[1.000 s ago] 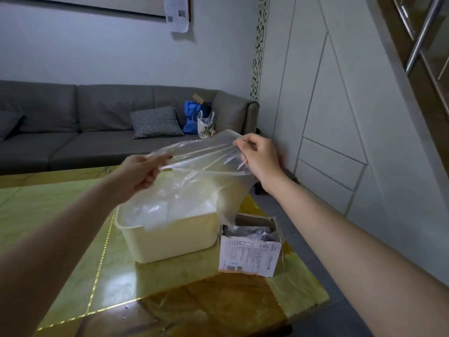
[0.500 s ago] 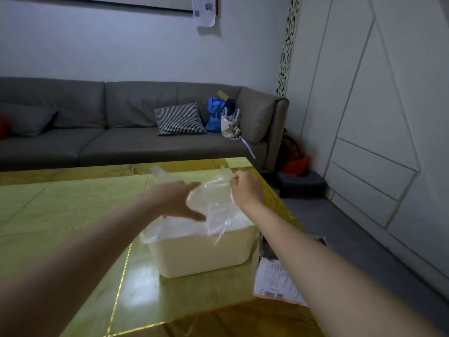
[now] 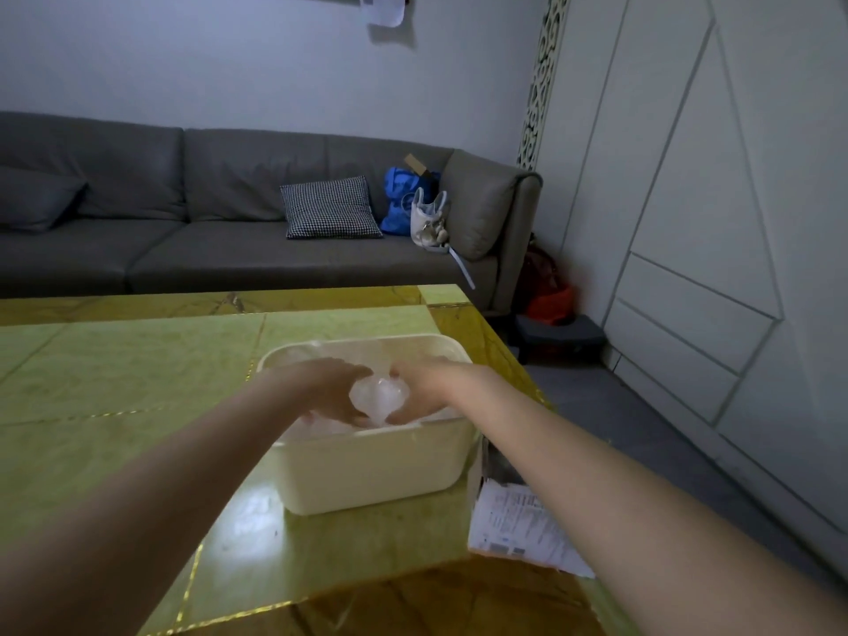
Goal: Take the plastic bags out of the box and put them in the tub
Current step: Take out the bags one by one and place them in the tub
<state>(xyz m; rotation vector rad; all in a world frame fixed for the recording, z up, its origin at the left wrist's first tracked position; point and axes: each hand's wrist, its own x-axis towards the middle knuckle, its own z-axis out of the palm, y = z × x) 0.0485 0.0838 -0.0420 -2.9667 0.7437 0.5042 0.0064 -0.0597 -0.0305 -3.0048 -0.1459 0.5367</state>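
Observation:
A cream plastic tub (image 3: 371,475) stands on the yellow-green table. Both of my hands are down inside it. My left hand (image 3: 328,390) and my right hand (image 3: 424,387) press a crumpled clear plastic bag (image 3: 378,397) between them, on top of other clear bags lying in the tub. A cardboard box (image 3: 514,521) with a printed white label sits right of the tub at the table's edge, mostly hidden behind my right forearm.
The table (image 3: 137,383) ends just right of the box, with grey floor beyond. A grey sofa (image 3: 183,241) with a checked cushion and a blue bag stands behind the table. White cabinet panels line the right wall.
The bag, held spread out above the tub a second ago, has been bunched up and lowered into the tub. Both hands came together and went down with it.

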